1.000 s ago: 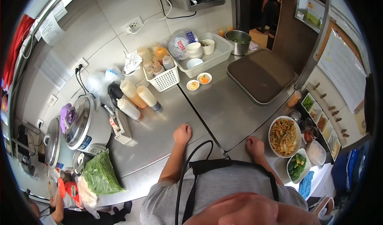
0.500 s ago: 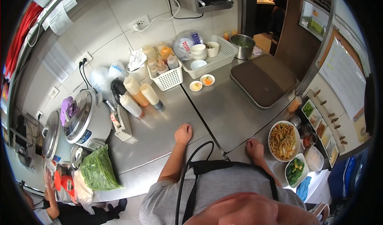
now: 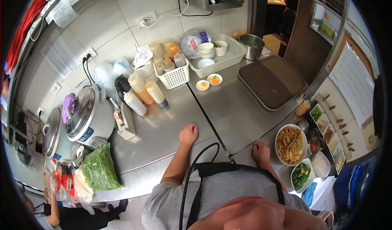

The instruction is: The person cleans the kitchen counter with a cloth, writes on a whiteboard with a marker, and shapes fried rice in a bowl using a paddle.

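Observation:
My left hand point(image 3: 188, 134) rests in a loose fist on the steel counter point(image 3: 179, 107), with nothing visible in it. Over to the right, my right hand point(image 3: 261, 152) is also curled closed at the counter's front edge, and no object shows in it. Nearest to the right hand is a white bowl of noodles point(image 3: 290, 144), which it does not touch. Beside that bowl stands a white dish of green vegetables point(image 3: 301, 176). Two small cups of sauce or garnish, one pale point(image 3: 202, 85) and one orange point(image 3: 214, 79), sit farther back.
Squeeze bottles point(image 3: 155, 94), a white basket of bottles point(image 3: 176, 77) and rice cookers point(image 3: 86, 120) line the left and back. A brown tray point(image 3: 271, 83) lies at the right. A bag of green vegetables point(image 3: 99, 168) is near another person point(image 3: 53, 209).
The view has shifted slightly. Both my hands stay in place on the counter. At the left, the other person's hand has moved a little.

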Available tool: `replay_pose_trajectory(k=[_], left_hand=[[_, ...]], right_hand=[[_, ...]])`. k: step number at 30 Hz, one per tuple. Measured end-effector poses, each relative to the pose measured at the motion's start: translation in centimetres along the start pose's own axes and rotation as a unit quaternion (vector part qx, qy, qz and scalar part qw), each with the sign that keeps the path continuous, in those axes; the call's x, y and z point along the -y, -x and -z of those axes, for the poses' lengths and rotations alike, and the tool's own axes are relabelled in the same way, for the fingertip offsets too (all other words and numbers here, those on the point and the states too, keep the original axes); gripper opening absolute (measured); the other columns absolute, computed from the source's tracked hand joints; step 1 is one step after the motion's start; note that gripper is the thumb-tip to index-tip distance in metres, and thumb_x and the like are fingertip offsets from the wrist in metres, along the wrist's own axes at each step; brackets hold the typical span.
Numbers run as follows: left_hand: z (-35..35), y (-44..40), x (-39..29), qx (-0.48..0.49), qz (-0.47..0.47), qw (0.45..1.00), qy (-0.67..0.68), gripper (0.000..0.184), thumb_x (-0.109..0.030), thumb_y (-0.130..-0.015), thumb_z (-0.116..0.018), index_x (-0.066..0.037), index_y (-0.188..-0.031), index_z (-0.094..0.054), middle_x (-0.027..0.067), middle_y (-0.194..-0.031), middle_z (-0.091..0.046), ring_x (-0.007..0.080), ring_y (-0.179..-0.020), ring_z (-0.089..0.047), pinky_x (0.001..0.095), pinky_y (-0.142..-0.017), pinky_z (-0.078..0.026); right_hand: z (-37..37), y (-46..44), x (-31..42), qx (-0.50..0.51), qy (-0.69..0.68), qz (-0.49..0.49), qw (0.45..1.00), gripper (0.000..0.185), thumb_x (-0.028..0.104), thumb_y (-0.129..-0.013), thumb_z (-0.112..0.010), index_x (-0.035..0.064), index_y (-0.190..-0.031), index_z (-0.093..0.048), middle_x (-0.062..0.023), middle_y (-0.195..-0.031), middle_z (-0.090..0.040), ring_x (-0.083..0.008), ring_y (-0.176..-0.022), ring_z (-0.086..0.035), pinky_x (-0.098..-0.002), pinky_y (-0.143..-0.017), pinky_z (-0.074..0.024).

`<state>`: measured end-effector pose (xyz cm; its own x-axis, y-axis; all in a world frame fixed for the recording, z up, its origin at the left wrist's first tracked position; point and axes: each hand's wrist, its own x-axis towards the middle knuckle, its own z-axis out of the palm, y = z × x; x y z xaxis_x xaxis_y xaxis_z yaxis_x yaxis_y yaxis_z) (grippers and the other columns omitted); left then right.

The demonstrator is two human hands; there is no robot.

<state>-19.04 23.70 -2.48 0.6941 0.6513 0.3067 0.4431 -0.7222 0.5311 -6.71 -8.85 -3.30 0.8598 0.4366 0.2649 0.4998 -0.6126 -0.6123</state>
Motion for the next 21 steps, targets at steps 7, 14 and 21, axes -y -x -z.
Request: replay_pose_trajectory(k=[7,14,21], left_hand=[[-0.18,-0.01,0.35,-0.002,0.001,1.000,0.004,0.013,-0.022,-0.074,-0.050,-0.011,-0.075,-0.057,0.0071,-0.077,-0.058,0.0264,-0.070,-0.056,0.0361,-0.060,-0.045],[-0.18,0.01,0.38,-0.003,0.003,1.000,0.002,0.013,-0.022,-0.074,-0.050,-0.012,-0.076,-0.057,0.0077,-0.077,-0.058,0.0270,-0.070,-0.056,0.0365,-0.060,-0.045],[-0.13,-0.08,0.24,-0.006,0.001,1.000,-0.001,0.013,-0.022,-0.074,-0.050,-0.011,-0.075,-0.057,0.0081,-0.076,-0.058,0.0275,-0.069,-0.056,0.0372,-0.059,-0.045]], right_hand=[[0.14,-0.08,0.34,-0.011,0.006,0.019,1.000,0.008,0.013,-0.070,-0.052,0.0085,-0.071,-0.058,-0.0102,-0.070,-0.058,-0.0281,-0.064,-0.056,-0.0369,-0.058,-0.0458],[0.11,-0.03,0.26,-0.012,0.008,0.027,1.000,0.008,0.014,-0.070,-0.052,0.0081,-0.071,-0.058,-0.0105,-0.069,-0.058,-0.0282,-0.063,-0.056,-0.0368,-0.058,-0.0459],[0.02,-0.01,0.03,-0.006,0.004,0.016,1.000,0.009,0.014,-0.071,-0.053,0.0074,-0.072,-0.058,-0.0119,-0.068,-0.058,-0.0299,-0.062,-0.056,-0.0361,-0.056,-0.0448]])
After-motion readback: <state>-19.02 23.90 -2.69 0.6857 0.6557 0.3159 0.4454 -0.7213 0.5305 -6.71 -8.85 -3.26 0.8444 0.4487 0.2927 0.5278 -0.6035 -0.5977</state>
